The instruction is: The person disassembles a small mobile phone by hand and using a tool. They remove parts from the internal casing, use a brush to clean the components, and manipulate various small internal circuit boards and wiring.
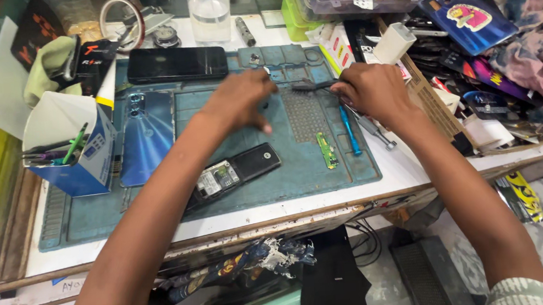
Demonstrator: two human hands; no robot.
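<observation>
1. The work mat [351,165] is dull teal.
2. The phone back cover [147,134] is glossy blue.
3. The phone [176,63] at the mat's far edge is black.
4. The small circuit board [327,150] is green.
5. The screwdriver handle [348,129] is bright blue.
6. The paper cup [68,147] is white over blue, holding a green pen [75,143].
7. The cloth [536,38] looks mottled pink and navy, perhaps floral.
</observation>
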